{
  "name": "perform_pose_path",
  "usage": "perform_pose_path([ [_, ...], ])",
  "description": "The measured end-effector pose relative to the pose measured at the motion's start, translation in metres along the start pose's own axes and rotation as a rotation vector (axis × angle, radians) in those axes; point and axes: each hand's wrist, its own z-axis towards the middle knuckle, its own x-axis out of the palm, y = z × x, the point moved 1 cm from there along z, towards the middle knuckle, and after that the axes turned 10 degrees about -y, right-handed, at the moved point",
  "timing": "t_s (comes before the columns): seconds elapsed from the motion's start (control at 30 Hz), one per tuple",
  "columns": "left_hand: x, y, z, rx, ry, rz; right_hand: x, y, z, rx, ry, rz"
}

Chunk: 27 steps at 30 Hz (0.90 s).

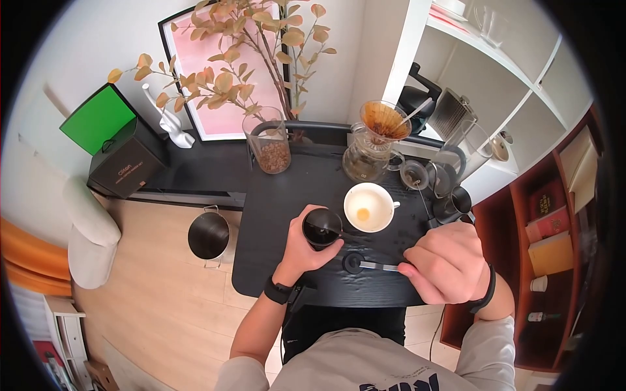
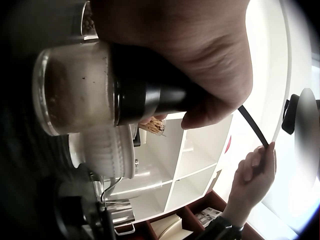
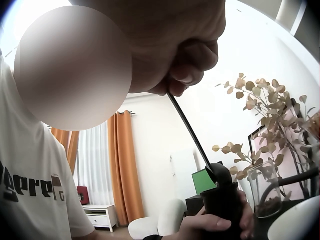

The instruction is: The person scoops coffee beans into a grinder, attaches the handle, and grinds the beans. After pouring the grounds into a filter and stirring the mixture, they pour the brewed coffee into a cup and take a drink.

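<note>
In the head view my left hand (image 1: 305, 244) grips an upright black grinder (image 1: 321, 228); the left wrist view shows its clear lower jar (image 2: 77, 87) with brown contents. Thumb and fingers of my right hand (image 1: 450, 262) pinch one end of a thin crank arm (image 1: 379, 266). A round black piece (image 1: 353, 262) at the arm's other end is beside the grinder's top in the head view. In the right wrist view this piece (image 3: 220, 176) overlaps the grinder's rim; I cannot tell if they touch. A white cup (image 1: 369, 223) with a little yellowish content stands beyond the grinder.
On the black table (image 1: 274, 274) stand a glass of beans (image 1: 272, 153), a glass server (image 1: 365, 163) with a dripper (image 1: 385, 120) and a black pitcher (image 1: 451, 205). A metal bin (image 1: 208, 236) is on the floor at left. Shelves (image 1: 521, 78) rise at right.
</note>
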Motion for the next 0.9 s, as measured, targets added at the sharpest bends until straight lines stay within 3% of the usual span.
perform_pose_path([
  [0.33, -0.007, -0.001, 0.001, 0.054, 0.029, 0.091, 0.007, -0.007, 0.000, -0.011, -0.008, -0.030],
  [0.5, -0.005, 0.001, 0.001, -0.044, -0.042, -0.066, 0.003, -0.016, 0.032, 0.023, -0.089, -0.079],
  [0.57, -0.005, 0.002, 0.000, -0.026, -0.039, -0.047, 0.004, -0.023, 0.053, 0.116, -0.242, -0.142],
  [0.63, -0.005, 0.005, -0.001, -0.009, -0.032, -0.028, 0.013, -0.032, 0.080, 0.439, -0.371, -0.174],
  [0.7, -0.007, 0.007, 0.000, 0.056, 0.003, 0.031, 0.033, -0.057, 0.101, 0.681, -0.410, 0.021],
  [0.9, -0.010, 0.002, 0.001, 0.059, 0.066, 0.071, 0.104, -0.123, 0.135, 1.028, -0.080, 0.103],
])
